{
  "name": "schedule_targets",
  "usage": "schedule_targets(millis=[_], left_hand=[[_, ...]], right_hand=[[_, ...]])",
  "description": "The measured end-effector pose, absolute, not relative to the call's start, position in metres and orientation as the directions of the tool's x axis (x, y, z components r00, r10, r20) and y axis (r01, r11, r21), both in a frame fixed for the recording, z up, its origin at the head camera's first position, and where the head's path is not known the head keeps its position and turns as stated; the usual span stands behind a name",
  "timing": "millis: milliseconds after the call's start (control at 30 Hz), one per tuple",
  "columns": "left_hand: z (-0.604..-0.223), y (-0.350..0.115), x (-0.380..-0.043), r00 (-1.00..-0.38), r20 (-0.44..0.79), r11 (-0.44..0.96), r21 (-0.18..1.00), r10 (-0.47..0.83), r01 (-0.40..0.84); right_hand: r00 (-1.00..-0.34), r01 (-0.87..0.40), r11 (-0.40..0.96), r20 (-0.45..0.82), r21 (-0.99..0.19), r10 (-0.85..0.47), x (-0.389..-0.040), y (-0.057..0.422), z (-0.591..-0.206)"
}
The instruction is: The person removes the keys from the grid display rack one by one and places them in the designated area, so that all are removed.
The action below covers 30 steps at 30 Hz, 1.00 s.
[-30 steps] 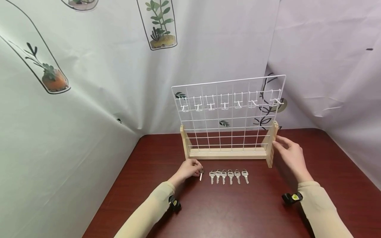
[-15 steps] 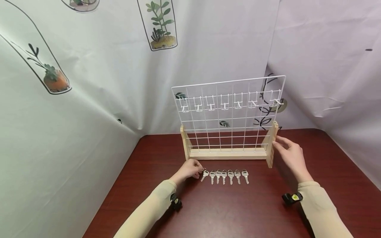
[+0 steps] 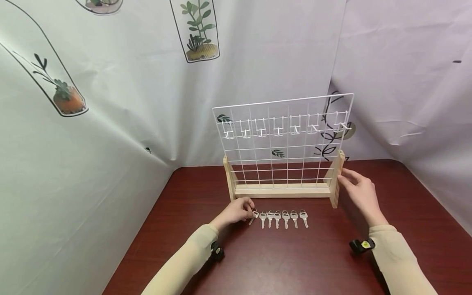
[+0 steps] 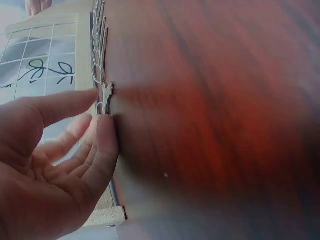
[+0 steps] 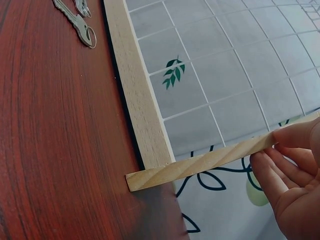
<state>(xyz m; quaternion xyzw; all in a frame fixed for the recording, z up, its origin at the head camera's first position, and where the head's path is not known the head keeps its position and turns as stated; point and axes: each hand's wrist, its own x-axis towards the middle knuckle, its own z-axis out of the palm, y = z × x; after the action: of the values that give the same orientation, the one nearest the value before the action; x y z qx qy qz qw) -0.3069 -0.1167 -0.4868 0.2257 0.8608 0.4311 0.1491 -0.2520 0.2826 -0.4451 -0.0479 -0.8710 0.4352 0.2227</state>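
Note:
My left hand [image 3: 237,209] is at the left end of a row of silver keys [image 3: 285,217] on the table. Its fingertips touch the leftmost key [image 4: 108,91], which lies flat with its ring near the fingers and is partly covered in the head view. Thumb and fingers stand slightly apart around it. At the other side, my right hand [image 3: 359,192] holds the right wooden upright [image 5: 210,162] of a white wire grid rack [image 3: 287,157] between thumb and fingers. Several white hooks [image 3: 278,131] line the upper part of the grid; no keys hang on them.
The rack's wooden base bar [image 3: 282,191] runs just behind the keys. Dark red tabletop [image 3: 280,262] extends in front and to both sides. A white fabric backdrop [image 3: 280,49] printed with plants rises behind and at the sides.
The leftmost key, held in my left fingers a second ago, now lies at the row's left end. The left hand has shifted slightly right over it. My right hand has stayed still.

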Motion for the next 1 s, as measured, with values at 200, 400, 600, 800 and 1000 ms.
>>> schedule_targets(millis=[200,400,600,800,1000], left_hand=[[-0.486,-0.121,-0.306,-0.796,-0.042,0.543,0.753,0.603,0.371],[-0.484,-0.122,-0.305,-0.765,-0.005,0.588,0.642,0.644,0.491],[-0.483,-0.121,-0.302,-0.787,0.007,0.614,0.621,0.617,0.487],[-0.484,-0.121,-0.299,-0.815,0.031,0.638,0.606,0.578,0.475],[-0.488,-0.119,-0.296,-0.832,0.038,0.649,0.606,0.554,0.460]], right_hand=[[-0.898,-0.110,0.616,0.344,-0.780,0.275,-0.252,0.283,-0.446],[-0.897,-0.112,0.619,0.347,-0.778,0.274,-0.253,0.283,-0.447],[-0.897,-0.114,0.621,0.350,-0.775,0.272,-0.253,0.283,-0.445],[-0.896,-0.114,0.625,0.352,-0.772,0.271,-0.252,0.283,-0.443],[-0.898,-0.113,0.625,0.349,-0.773,0.269,-0.252,0.282,-0.444]])
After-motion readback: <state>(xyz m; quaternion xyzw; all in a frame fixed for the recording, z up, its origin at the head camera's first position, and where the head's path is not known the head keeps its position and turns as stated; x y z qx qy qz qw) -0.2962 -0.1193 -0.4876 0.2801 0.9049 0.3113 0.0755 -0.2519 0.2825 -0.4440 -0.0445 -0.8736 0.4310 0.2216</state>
